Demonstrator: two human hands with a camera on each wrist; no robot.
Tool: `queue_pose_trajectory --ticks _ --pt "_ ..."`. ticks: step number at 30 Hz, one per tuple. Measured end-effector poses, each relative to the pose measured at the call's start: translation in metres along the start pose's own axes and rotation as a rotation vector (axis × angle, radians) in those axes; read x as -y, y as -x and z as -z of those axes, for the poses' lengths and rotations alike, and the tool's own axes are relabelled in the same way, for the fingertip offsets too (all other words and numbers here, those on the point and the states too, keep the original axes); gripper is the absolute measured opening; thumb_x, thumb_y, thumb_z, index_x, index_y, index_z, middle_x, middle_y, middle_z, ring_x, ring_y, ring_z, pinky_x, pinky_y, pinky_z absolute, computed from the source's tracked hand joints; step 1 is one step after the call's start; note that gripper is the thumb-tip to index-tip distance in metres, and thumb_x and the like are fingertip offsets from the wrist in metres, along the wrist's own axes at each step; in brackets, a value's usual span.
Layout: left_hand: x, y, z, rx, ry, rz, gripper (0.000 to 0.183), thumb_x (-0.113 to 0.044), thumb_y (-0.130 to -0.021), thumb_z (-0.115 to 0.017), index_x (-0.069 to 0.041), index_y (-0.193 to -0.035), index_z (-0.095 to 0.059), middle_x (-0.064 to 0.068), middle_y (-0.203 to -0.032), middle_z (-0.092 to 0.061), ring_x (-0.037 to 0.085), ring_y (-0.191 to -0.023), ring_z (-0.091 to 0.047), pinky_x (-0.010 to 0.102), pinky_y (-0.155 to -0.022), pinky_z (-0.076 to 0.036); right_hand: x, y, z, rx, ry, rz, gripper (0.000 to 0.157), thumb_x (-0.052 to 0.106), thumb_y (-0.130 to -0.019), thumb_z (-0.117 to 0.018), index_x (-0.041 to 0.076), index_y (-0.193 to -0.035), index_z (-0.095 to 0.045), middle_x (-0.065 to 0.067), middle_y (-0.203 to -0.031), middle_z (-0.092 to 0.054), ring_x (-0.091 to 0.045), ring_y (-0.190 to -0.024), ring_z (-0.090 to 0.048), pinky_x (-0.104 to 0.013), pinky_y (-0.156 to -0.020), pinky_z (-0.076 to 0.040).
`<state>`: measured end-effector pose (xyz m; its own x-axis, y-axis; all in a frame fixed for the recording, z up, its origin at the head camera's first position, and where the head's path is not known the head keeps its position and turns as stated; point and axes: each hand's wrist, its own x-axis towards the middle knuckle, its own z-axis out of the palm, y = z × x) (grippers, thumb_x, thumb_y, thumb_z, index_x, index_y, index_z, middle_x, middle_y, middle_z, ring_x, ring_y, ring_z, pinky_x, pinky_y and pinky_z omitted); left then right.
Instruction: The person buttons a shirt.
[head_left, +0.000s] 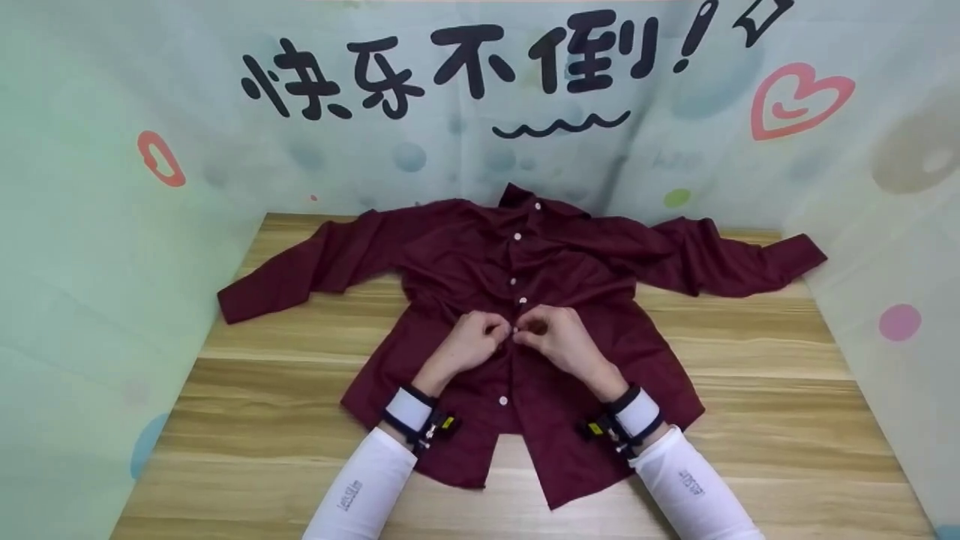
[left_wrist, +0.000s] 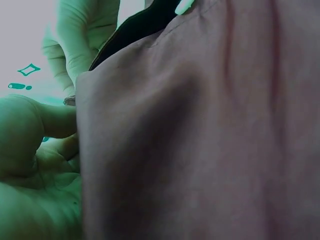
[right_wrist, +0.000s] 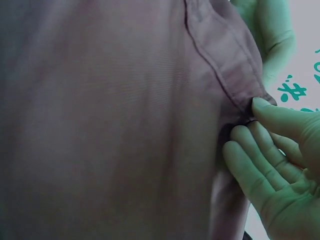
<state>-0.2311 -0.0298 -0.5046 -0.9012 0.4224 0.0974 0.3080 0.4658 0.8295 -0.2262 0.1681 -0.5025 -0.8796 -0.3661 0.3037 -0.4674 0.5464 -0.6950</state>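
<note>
A dark maroon button-up shirt (head_left: 457, 262) lies front up with both sleeves spread. My left hand (head_left: 471, 343) pinches the front placket from the left with thumb and fingers. Facing it, my right hand (head_left: 561, 339) pinches the placket's other side. A small white button (head_left: 514, 330) shows between the two sets of fingertips. In the right wrist view, the right thumb and fingers (right_wrist: 272, 115) grip the stitched edge of the cloth. The left wrist view has the left hand (left_wrist: 35, 145) at the fabric's edge, partly hidden behind cloth.
White buttons run down the placket, with one (head_left: 503, 400) below the hands and several above. Underneath is a wood-grain table (head_left: 262, 420). Printed fabric walls (head_left: 450, 165) enclose it at the back and both sides. Each wrist wears a strapped camera (head_left: 634, 416).
</note>
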Motion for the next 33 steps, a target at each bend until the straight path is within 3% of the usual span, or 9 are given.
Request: queue_pose_trajectory --ticks 7,11,16,19,24,28,33 --pt "-0.0005 0.0002 0.0021 0.034 -0.053 0.003 0.023 -0.008 -0.097 -0.055 -0.005 -0.093 -0.078 0.004 -0.092 -0.073 0.014 -0.078 -0.061 0.027 -0.075 -0.048 0.0010 0.0014 -0.0005 0.003 0.077 0.058 0.010 0.016 -0.087 -0.082 0.008 -0.092 -0.078 0.000 -0.086 -0.072 -0.014 -0.077 -0.067 -0.029 -0.070 -0.054" --pt "0.0003 0.0010 0.0046 0.041 -0.057 -0.005 0.025 -0.013 -0.096 -0.057 -0.005 -0.103 -0.080 0.005 -0.103 -0.076 0.017 -0.095 -0.068 0.032 -0.087 -0.053 0.0011 0.0018 -0.0012 0.004 0.077 0.068 0.010 0.015 -0.088 -0.082 0.007 -0.093 -0.077 -0.001 -0.088 -0.073 -0.014 -0.078 -0.067 -0.031 -0.070 -0.055" --pt "0.0014 0.0012 0.0043 0.031 -0.081 -0.052 0.022 -0.012 -0.097 -0.060 -0.004 -0.099 -0.080 0.006 -0.098 -0.076 0.016 -0.084 -0.066 0.031 -0.080 -0.053 -0.0002 0.0014 -0.0012 0.018 0.048 0.058 0.011 0.015 -0.088 -0.082 0.007 -0.094 -0.077 -0.001 -0.088 -0.073 -0.015 -0.078 -0.068 -0.030 -0.070 -0.054" --pt "0.0011 0.0012 0.0042 0.001 -0.079 -0.058 0.022 -0.010 -0.097 -0.059 -0.004 -0.096 -0.080 0.005 -0.093 -0.076 0.013 -0.075 -0.061 0.027 -0.072 -0.049 -0.0011 0.0001 -0.0002 0.028 0.009 0.022 0.011 0.015 -0.088 -0.081 0.007 -0.095 -0.078 -0.001 -0.087 -0.074 -0.014 -0.077 -0.068 -0.028 -0.070 -0.053" --pt "-0.0007 0.0013 0.0040 -0.058 -0.095 -0.058 0.021 -0.010 -0.096 -0.060 -0.004 -0.094 -0.080 0.005 -0.092 -0.077 0.016 -0.078 -0.066 0.029 -0.073 -0.051 -0.0012 -0.0023 0.0027 0.058 -0.134 -0.095 0.012 0.015 -0.094 -0.075 0.003 -0.095 -0.078 -0.006 -0.082 -0.075 -0.014 -0.070 -0.068 -0.023 -0.065 -0.054" --pt "-0.0024 0.0013 0.0029 -0.087 -0.123 -0.059 0.020 -0.010 -0.095 -0.062 -0.004 -0.093 -0.081 0.006 -0.092 -0.077 0.019 -0.082 -0.069 0.030 -0.076 -0.053 -0.0003 -0.0030 0.0039 0.088 -0.263 -0.185 0.017 0.014 -0.097 -0.072 -0.002 -0.094 -0.077 -0.013 -0.079 -0.074 -0.019 -0.067 -0.069 -0.025 -0.064 -0.057" --pt "-0.0045 0.0017 0.0022 -0.086 -0.132 -0.077 0.017 -0.010 -0.095 -0.064 -0.004 -0.093 -0.081 0.006 -0.090 -0.077 0.018 -0.077 -0.067 0.029 -0.073 -0.053 -0.0016 -0.0037 0.0034 0.111 -0.316 -0.237 0.018 0.013 -0.097 -0.071 -0.004 -0.093 -0.075 -0.014 -0.080 -0.074 -0.022 -0.067 -0.071 -0.029 -0.065 -0.059"
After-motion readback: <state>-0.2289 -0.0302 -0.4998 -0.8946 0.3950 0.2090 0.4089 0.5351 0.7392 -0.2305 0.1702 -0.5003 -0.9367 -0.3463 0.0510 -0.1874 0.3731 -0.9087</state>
